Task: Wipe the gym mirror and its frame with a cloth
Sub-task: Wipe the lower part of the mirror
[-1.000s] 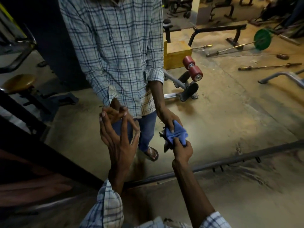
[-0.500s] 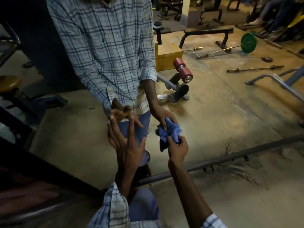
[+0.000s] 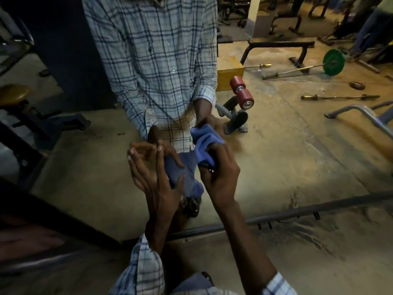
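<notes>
**Blue cloth bunched against the gym mirror**

The right hand (image 3: 221, 175) has its grip closed around a bunched blue cloth (image 3: 204, 145), pressed to the mirror (image 3: 297, 145) glass above the lower frame (image 3: 319, 206). The left hand (image 3: 153, 173) is held up just beside it, fingers spread and loose, gripping nothing, fingertips at the glass. The reflection shows a checked shirt (image 3: 157, 60), a green weight plate (image 3: 333, 62) on a bar, and red roller pads (image 3: 241, 91) on the gym floor.

Head view, downward, near mirror (image 3: 297, 145)
</notes>
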A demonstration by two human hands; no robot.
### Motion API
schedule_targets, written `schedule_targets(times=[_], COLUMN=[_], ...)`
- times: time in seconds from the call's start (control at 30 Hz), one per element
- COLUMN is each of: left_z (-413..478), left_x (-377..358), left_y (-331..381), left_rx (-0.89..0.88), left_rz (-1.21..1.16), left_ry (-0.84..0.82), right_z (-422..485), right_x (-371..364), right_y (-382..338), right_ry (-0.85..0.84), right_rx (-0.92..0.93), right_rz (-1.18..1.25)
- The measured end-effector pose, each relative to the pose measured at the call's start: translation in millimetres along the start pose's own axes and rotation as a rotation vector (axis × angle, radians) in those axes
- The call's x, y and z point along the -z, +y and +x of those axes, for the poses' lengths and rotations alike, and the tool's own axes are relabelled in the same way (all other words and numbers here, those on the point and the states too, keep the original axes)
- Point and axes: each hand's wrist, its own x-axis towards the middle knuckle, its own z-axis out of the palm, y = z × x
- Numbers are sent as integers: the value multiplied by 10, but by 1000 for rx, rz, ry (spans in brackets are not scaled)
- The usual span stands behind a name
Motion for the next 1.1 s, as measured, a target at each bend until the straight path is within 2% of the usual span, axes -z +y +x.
schedule_targets(times=[0.03, 0.07, 0.13, 0.2, 0.3, 0.4, 0.53, 0.57, 0.67, 0.73, 0.8, 0.9, 0.97, 1.03, 1.1], left_z=[2, -1, -9, -13, -17, -10, 1, -9, -22, -36, -44, -41, -58, -35, -43], left_x=[-10, -23, -45, -39, -25, -38, -66, -66, -82, -101, -118, -130, -133, -101, -133], left_y=[23, 43, 76, 104, 189, 222, 235, 232, 184, 150, 170, 186, 190, 200, 187], left_rx=[18, 30, 31, 39, 61, 76, 78, 79, 52, 46, 45, 74, 89, 66, 62], left_rz=[-3, 2, 25, 37, 24, 27, 36, 40, 74, 87, 85, 63, 62, 49, 57], left_ry=[4, 12, 31, 40, 49, 66, 71, 74, 74, 76, 87, 67, 60, 54, 76], right_z=[12, 45, 175, 278, 323, 197, 17, 26, 156, 186, 94, -278, -479, -503, -380], right_x=[101, 231, 536, 809, 782, 401, 365, 446, 674, 646, 438, 103, 73, 210, 428], right_y=[85, 211, 510, 797, 810, 474, 422, 518, 782, 798, 610, 471, 591, 786, 973], right_ry=[-6, 59, 298, 455, 534, 395, 79, 92, 401, 484, 384, 3, -191, -175, 31], right_rx=[-17, -75, -235, -375, -448, -376, -146, -141, -348, -392, -328, -101, -66, -101, -208], right_rz=[2, 8, 1, 43, 124, 87, 17, -11, -32, -17, 34, 82, 17, -7, 0])
